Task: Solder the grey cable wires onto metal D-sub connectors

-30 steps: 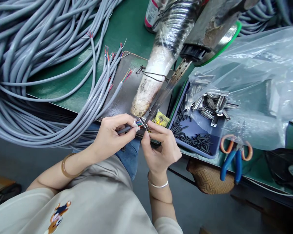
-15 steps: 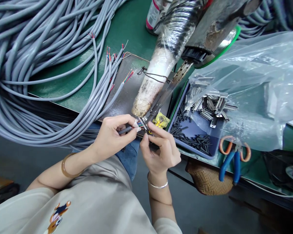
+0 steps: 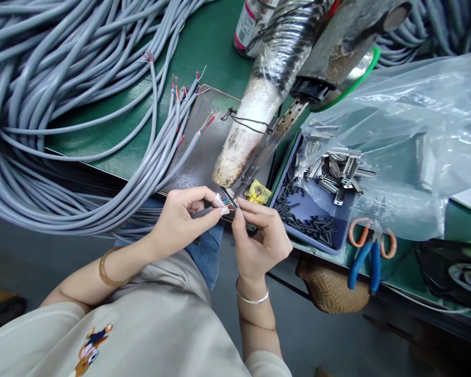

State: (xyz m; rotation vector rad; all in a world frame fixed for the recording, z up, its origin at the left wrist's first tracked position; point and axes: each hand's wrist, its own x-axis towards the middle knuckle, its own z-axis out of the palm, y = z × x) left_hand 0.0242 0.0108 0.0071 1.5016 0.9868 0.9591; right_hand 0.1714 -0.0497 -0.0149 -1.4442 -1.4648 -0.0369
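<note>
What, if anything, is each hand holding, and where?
Left hand: grey cable, near its stripped end. Right hand: at the connector; what it grips cannot be told.

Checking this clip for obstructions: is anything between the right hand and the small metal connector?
Nothing visible: the right hand has its fingers at the near end of the connector; whether they touch is hard to tell. The wrapped pipe ends by the connector's far end, not between them.
</note>
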